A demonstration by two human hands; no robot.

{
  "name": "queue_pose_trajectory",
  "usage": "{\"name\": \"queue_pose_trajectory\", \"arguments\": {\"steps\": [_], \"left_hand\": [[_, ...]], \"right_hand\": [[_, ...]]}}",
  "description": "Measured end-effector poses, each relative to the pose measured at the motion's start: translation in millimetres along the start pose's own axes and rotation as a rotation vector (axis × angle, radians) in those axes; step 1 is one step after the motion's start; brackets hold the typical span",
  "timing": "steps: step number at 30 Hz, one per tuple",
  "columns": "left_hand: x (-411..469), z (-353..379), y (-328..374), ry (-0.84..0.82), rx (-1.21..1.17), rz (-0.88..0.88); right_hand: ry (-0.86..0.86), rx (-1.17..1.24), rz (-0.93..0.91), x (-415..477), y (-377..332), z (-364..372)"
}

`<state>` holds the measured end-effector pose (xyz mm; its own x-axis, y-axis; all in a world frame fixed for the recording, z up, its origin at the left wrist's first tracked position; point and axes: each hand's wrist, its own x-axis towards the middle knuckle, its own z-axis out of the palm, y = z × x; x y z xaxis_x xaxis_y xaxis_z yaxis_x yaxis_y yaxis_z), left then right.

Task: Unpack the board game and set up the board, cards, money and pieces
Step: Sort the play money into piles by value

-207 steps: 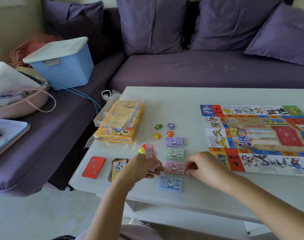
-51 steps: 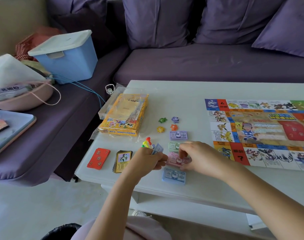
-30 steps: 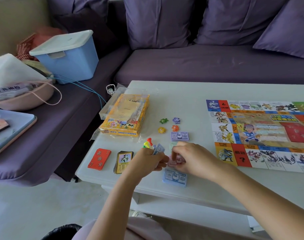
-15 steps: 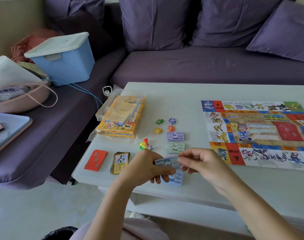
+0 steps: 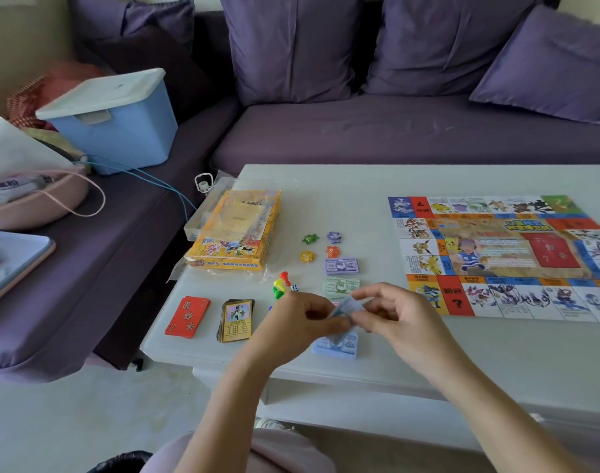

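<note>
The game board (image 5: 503, 254) lies unfolded on the right of the white table (image 5: 360, 192). My left hand (image 5: 302, 322) and my right hand (image 5: 397, 319) together pinch a small wad of blue paper money (image 5: 348, 307) above the blue money pile (image 5: 339, 346). Purple money (image 5: 341, 266) and green money (image 5: 340, 287) lie in a column behind. Star-shaped tokens (image 5: 320, 245) sit further back. Coloured pawns (image 5: 281, 283) and a die (image 5: 294, 287) stand left of the money. A red card stack (image 5: 188, 316) and a yellow-faced card stack (image 5: 236, 320) lie front left.
The yellow game box (image 5: 235, 230) rests on clear plastic wrap at the table's left edge. A purple sofa (image 5: 394, 131) wraps behind and left, carrying a blue lidded bin (image 5: 117, 121), a pink bag (image 5: 29, 196) and a tablet-like case (image 5: 12, 261).
Both hands left the pink money pile and came together over the blue pile. The wad in my left hand went from pink notes to blue notes, which both hands now hold.
</note>
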<state>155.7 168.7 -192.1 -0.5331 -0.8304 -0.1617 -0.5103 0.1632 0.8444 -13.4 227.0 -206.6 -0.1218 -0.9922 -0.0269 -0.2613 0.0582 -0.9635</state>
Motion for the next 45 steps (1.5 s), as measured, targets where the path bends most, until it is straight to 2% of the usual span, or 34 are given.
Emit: {"name": "queue_pose_trajectory", "arguments": {"steps": [4, 8, 9, 13, 20, 23, 29, 35, 38, 45], "left_hand": [[-0.7, -0.1, 0.7, 0.021, -0.206, -0.024], [-2.6, -0.2, -5.9, 0.024, -0.237, -0.057], [-3.1, -1.9, -8.6, 0.024, -0.206, -0.079], [-7.0, -13.5, -28.9, 0.019, 0.069, -0.167], [-10.8, -8.3, -41.0, -0.022, 0.210, -0.227], [-8.9, -7.8, -41.1, -0.023, 0.245, -0.230], [-8.7, -3.6, -39.6, -0.010, 0.271, -0.209], [-7.0, 1.0, -35.0, -0.019, 0.300, -0.176], [-6.3, 3.5, -34.5, -0.013, 0.296, -0.176], [-7.6, 6.8, -34.3, 0.020, 0.289, -0.164]], "right_hand": [[0.043, 0.233, 0.122, -1.4, 0.0, 10.9], [-0.003, 0.188, 0.109, -0.9, 1.2, 18.1], [-0.019, 0.128, 0.098, 1.7, 0.3, 16.3], [-0.197, -0.366, -0.035, 13.0, -5.1, 7.9], [-0.430, -0.528, -0.047, 34.9, -4.3, 16.9], [-0.469, -0.653, -0.101, 41.0, -3.8, 23.0], [-0.323, -0.733, -0.263, 36.5, -3.5, 18.1], [-0.308, -0.927, -0.175, 4.2, 15.3, 14.7], [-0.262, -0.882, -0.141, -3.0, 23.6, 14.9], [-0.228, -0.826, -0.185, -2.6, 29.2, 16.4]]}}
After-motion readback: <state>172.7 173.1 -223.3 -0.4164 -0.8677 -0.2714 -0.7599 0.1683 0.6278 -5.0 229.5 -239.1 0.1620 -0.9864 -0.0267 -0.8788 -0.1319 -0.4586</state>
